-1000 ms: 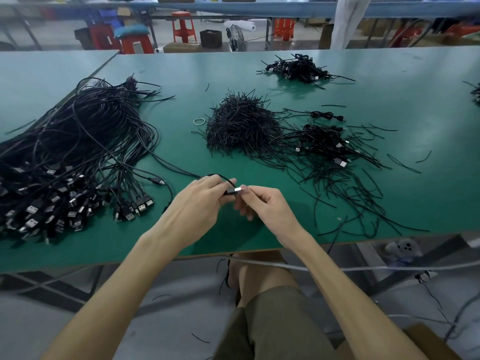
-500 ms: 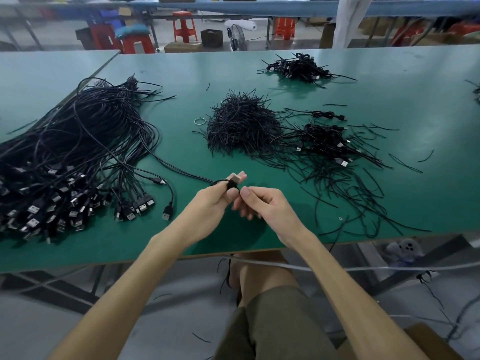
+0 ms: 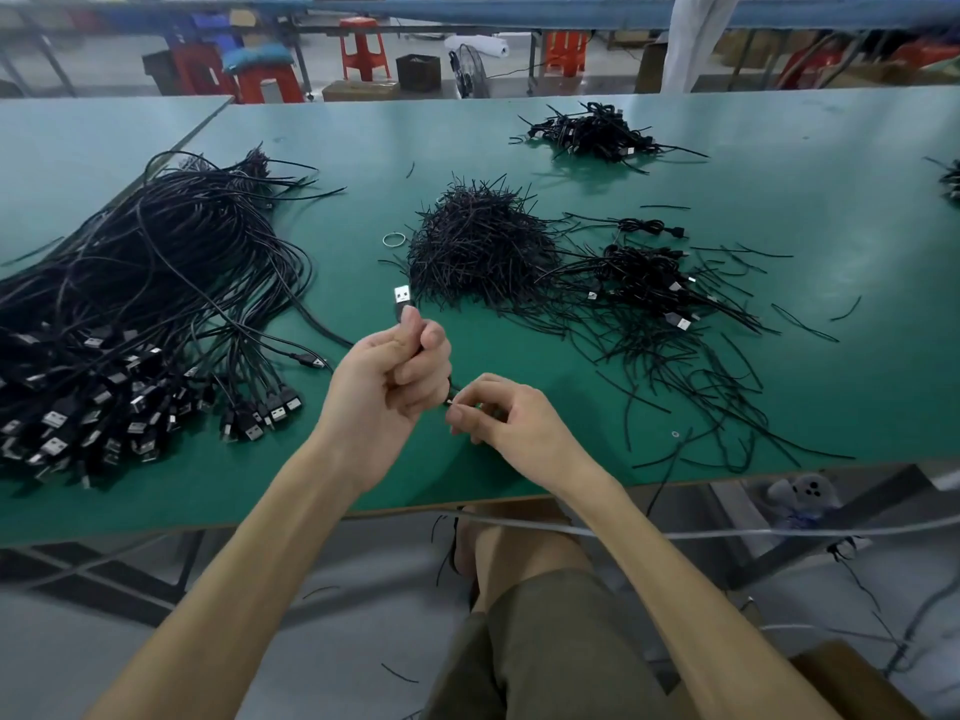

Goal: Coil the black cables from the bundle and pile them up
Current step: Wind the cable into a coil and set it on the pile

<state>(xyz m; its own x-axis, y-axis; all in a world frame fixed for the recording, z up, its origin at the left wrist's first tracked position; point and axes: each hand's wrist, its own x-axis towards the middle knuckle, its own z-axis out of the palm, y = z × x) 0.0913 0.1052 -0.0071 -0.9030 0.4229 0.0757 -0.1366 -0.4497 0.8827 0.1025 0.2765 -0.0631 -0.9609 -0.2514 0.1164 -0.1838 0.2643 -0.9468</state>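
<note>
A single black cable (image 3: 418,350) is held above the green tabletop (image 3: 779,163), just in front of the heap of short black ties (image 3: 478,246) that lies at the middle of the surface. The cable is gripped by the left hand (image 3: 387,376), whose fingers (image 3: 415,374) are curled tightly round it in a fist; its silver USB plug (image 3: 401,296) is seen standing upright out of the top of the fist, close to the near left edge of the heap. A lower part of the same cable is pinched between the thumb and forefinger of the right hand (image 3: 511,418), just beside the underside of the left hand, with the other fingers loosely curled; what exactly is pinched is too small to be made out. The large bundle (image 3: 145,304) of uncoiled black cables is spread well to the left of the heap, its plugs fanned toward the near edge. The pile of coiled cables (image 3: 644,278) is found just to the right of the heap, among scattered loose ties. A pale ring (image 3: 394,239) is laid touching or nearly touching the heap's left edge. A farther pile (image 3: 592,132) of black cables is set behind the heap, toward the tabletop's back edge.
</note>
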